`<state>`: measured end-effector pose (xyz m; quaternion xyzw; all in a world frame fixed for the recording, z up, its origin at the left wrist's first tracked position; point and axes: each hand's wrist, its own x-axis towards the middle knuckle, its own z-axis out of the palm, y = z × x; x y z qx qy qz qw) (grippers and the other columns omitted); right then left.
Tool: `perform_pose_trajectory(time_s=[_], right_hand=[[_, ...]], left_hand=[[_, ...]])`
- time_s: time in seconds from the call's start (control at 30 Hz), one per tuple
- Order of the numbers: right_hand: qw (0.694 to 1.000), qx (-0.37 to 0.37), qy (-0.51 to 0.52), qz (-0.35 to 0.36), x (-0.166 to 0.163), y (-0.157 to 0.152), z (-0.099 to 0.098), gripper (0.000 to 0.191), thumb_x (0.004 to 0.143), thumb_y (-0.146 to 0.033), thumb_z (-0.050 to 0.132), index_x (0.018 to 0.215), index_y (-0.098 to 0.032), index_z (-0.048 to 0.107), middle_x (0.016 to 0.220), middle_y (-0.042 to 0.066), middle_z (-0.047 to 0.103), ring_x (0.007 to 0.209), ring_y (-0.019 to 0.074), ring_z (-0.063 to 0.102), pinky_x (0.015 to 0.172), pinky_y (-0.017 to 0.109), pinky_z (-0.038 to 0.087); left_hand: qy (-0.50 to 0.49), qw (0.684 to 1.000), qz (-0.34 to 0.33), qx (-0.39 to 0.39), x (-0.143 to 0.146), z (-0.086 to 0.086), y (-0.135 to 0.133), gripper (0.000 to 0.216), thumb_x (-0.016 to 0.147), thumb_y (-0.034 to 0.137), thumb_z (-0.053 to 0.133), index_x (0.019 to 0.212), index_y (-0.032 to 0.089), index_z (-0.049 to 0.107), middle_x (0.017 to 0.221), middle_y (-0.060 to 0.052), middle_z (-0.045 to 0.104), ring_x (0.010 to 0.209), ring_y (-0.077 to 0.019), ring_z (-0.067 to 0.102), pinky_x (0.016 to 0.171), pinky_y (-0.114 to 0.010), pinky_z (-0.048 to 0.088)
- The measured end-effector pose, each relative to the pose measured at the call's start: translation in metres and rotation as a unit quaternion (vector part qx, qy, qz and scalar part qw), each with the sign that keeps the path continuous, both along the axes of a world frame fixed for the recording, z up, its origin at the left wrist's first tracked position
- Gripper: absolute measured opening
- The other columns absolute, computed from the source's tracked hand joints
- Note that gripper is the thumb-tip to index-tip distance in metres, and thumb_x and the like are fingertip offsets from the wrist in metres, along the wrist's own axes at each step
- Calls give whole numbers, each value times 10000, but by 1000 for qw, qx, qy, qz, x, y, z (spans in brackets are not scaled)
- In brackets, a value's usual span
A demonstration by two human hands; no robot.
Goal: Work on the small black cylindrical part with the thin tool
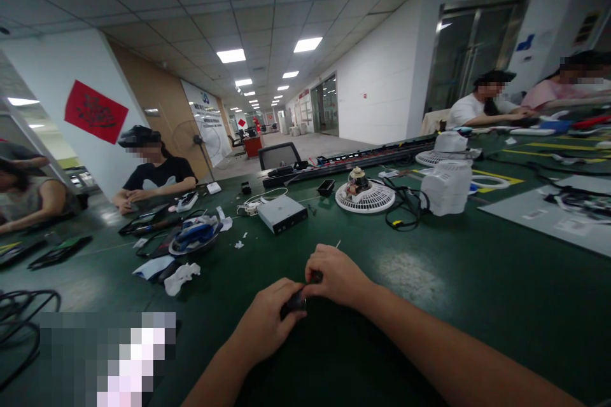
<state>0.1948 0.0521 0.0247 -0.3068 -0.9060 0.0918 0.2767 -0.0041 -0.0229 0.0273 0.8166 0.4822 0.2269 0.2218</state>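
My left hand (265, 324) and my right hand (337, 275) meet over the dark green table (429, 305), close to my body. Both pinch a small black part (296, 301) between their fingers. A thin light sliver (338, 244) pokes out just beyond my right hand's knuckles; what it belongs to is hidden. What the black part is I cannot make out.
Ahead lie a grey metal box (282, 212), a white fan grille with a motor (365, 194), a white fan housing (446, 186), black cables (403, 210), a dismantled blue-and-white device (195, 233) and crumpled white paper (181, 276). Other people sit at the far left and far right.
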Motion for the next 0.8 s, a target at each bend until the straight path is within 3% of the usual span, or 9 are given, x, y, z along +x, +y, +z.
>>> perform_pose_trajectory(time_s=[0.2, 0.5, 0.67, 0.8], right_hand=[[997, 70, 6, 18, 3, 0, 0, 210, 812, -348, 777, 726, -179, 687, 720, 16, 676, 769, 185, 550, 718, 316, 367], [998, -5, -11, -54, -1, -13, 4, 190, 779, -343, 761, 741, -184, 665, 723, 28, 658, 777, 212, 556, 720, 332, 393], [989, -22, 133, -68, -6, -18, 6, 172, 864, -170, 589, 1035, -155, 605, 980, 82, 603, 930, 218, 549, 828, 352, 443], [965, -52, 252, -59, 0, -14, 12, 204, 985, -272, 461, 932, -184, 638, 994, 76, 555, 942, 205, 548, 860, 348, 446]], left_hand=[[-37, 999, 24, -9, 4, 2, -3, 291, 916, 283, 588, 1202, 238, 615, 1088, -42, 667, 961, -208, 606, 856, -321, 449], [-5, 999, 32, -8, 4, -3, -1, 313, 930, 296, 547, 1234, 232, 580, 1134, -67, 648, 994, -218, 606, 874, -331, 463], [-10, 995, 88, 35, -7, -12, 8, 326, 898, 280, 578, 1215, 208, 594, 1148, -94, 654, 1048, -248, 610, 934, -388, 462], [-38, 985, 158, 54, -20, -20, 17, 379, 820, 262, 666, 1188, 199, 597, 1136, -88, 674, 1049, -262, 635, 916, -410, 484]])
